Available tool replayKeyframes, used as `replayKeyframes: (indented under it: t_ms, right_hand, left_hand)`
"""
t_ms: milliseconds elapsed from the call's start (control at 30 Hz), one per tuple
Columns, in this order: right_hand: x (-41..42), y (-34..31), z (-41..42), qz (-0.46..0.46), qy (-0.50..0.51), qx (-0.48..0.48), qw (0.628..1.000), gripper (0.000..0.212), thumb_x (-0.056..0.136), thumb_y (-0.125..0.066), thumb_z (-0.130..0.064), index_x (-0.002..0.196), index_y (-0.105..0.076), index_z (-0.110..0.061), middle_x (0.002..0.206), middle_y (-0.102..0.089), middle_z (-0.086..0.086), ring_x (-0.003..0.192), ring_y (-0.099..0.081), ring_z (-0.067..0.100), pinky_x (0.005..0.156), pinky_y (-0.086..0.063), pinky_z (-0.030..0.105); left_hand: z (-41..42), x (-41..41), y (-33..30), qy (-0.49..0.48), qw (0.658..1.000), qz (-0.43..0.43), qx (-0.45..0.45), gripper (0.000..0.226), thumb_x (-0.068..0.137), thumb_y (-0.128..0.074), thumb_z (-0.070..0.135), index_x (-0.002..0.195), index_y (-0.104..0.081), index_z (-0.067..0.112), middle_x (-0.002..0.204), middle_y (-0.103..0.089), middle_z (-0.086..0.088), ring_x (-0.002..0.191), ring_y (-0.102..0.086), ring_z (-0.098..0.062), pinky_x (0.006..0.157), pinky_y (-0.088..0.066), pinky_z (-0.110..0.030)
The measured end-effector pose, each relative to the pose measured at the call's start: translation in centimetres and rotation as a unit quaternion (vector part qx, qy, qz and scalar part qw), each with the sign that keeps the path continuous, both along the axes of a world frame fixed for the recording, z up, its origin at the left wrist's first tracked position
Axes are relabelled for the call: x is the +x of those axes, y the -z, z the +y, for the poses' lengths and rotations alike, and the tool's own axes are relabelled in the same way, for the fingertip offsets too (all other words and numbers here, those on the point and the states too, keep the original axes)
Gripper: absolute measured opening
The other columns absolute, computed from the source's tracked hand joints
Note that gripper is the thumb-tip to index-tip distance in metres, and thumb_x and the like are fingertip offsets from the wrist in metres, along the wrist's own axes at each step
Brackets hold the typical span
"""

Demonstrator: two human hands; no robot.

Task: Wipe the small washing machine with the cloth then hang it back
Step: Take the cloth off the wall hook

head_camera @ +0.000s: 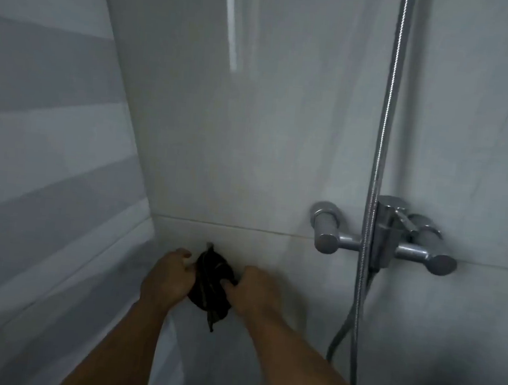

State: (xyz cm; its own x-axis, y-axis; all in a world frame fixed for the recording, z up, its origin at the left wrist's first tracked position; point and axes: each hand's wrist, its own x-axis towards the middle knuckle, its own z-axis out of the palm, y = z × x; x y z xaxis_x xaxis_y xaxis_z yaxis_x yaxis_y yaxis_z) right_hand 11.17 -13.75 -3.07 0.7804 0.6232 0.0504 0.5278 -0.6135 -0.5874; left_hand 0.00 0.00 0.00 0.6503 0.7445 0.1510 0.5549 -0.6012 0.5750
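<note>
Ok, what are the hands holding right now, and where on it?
Both hold the dark cloth against the wall by a small hook: the left hand grips its left edge, the right hand its right edge.

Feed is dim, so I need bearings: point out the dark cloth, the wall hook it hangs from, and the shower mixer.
dark cloth (211, 284), head view, middle of the bunched fabric.
wall hook (209, 245), head view, its tip above the cloth.
shower mixer (387, 233), head view, central chrome body.
</note>
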Motion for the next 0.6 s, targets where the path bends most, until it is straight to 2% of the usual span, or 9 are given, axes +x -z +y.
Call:
replayKeyframes:
  t_ms: [67,100,133,233,300,367,433,500,600]
  right_hand:
    - [-0.2,2.3,0.6,0.038,0.028,0.048,0.998,0.038,0.087,-0.065,-0.050,0.100,-0.070,-0.015,0.101,-0.074,0.003,0.086,-0.069,0.019,0.066,-0.054,0.028]
    - [0.0,3.6,1.0,0.054,0.036,0.078,0.995,0.033,0.087,-0.065,-0.046,0.101,-0.071,-0.017,0.099,-0.074,0.001,0.082,-0.068,0.016,0.065,-0.053,0.027]
    - [-0.3,4.3,1.2,0.067,0.044,0.099,0.992,0.026,0.088,-0.065,-0.040,0.100,-0.072,-0.018,0.097,-0.074,0.000,0.078,-0.066,0.015,0.061,-0.050,0.026]
    - [-0.9,5.7,2.2,0.046,0.060,0.191,0.979,0.010,0.088,-0.062,-0.026,0.082,-0.069,-0.021,0.087,-0.072,0.001,0.070,-0.062,0.014,0.053,-0.037,0.024]
    - [-1.2,5.7,2.3,0.016,0.078,0.264,0.961,0.019,0.083,-0.064,-0.024,0.066,-0.058,-0.024,0.079,-0.063,0.000,0.066,-0.056,0.010,0.048,-0.035,0.024]
    - [-1.6,4.7,1.8,-0.020,0.102,0.306,0.946,0.021,0.078,-0.066,-0.029,0.063,-0.053,-0.021,0.083,-0.051,-0.002,0.071,-0.052,0.009,0.050,-0.043,0.027]
    - [-1.7,4.0,0.8,-0.051,0.112,0.347,0.930,0.023,0.072,-0.066,-0.036,0.065,-0.053,-0.018,0.088,-0.047,-0.002,0.079,-0.051,0.011,0.058,-0.048,0.028]
    - [-1.9,4.6,-0.7,0.001,0.094,0.403,0.910,0.027,0.071,-0.067,-0.036,0.067,-0.054,-0.013,0.085,-0.054,0.000,0.078,-0.055,0.013,0.063,-0.049,0.027]
    - [-2.6,8.0,-4.3,0.126,0.047,0.459,0.878,0.021,0.082,-0.070,-0.015,0.074,-0.055,-0.002,0.068,-0.059,0.000,0.060,-0.055,0.008,0.057,-0.048,0.024]
  left_hand:
    - [0.7,0.8,2.2,0.028,0.997,-0.033,-0.061,0.025,0.095,-0.051,0.025,0.109,-0.066,0.010,0.108,-0.069,-0.003,0.104,-0.066,-0.028,0.079,-0.048,-0.027]
    - [1.1,1.3,3.4,0.043,0.995,-0.053,-0.074,0.022,0.092,-0.052,0.025,0.095,-0.066,0.008,0.093,-0.070,-0.002,0.092,-0.068,-0.028,0.072,-0.049,-0.027]
    - [1.0,1.5,4.1,0.028,0.994,-0.065,-0.083,0.021,0.090,-0.053,0.025,0.092,-0.065,0.008,0.085,-0.068,-0.001,0.084,-0.068,-0.025,0.071,-0.052,-0.029]
    - [1.2,2.1,5.8,0.006,0.981,-0.131,-0.144,0.014,0.089,-0.061,0.018,0.100,-0.065,0.011,0.091,-0.068,-0.002,0.086,-0.065,-0.018,0.078,-0.053,-0.032]
    - [0.8,2.0,5.6,0.000,0.981,-0.129,-0.147,0.013,0.089,-0.060,0.014,0.094,-0.067,0.004,0.088,-0.069,-0.008,0.087,-0.066,-0.024,0.073,-0.050,-0.031]
    - [0.0,1.6,5.3,0.003,0.984,-0.130,-0.120,0.018,0.084,-0.062,0.020,0.085,-0.067,0.003,0.083,-0.068,-0.008,0.083,-0.066,-0.024,0.069,-0.049,-0.031]
    - [-1.2,0.7,5.3,0.002,0.988,-0.137,-0.078,0.020,0.074,-0.063,0.033,0.079,-0.066,0.014,0.084,-0.066,0.000,0.080,-0.064,-0.016,0.072,-0.051,-0.032]
    - [-2.8,-0.1,6.5,0.019,0.981,-0.156,-0.112,0.022,0.070,-0.064,0.035,0.082,-0.065,0.017,0.088,-0.068,0.001,0.081,-0.066,-0.016,0.076,-0.055,-0.035]
    - [-6.0,-1.2,10.7,0.039,0.952,-0.181,-0.244,0.036,0.073,-0.066,0.028,0.099,-0.064,0.003,0.096,-0.072,-0.015,0.090,-0.070,-0.030,0.084,-0.058,-0.048]
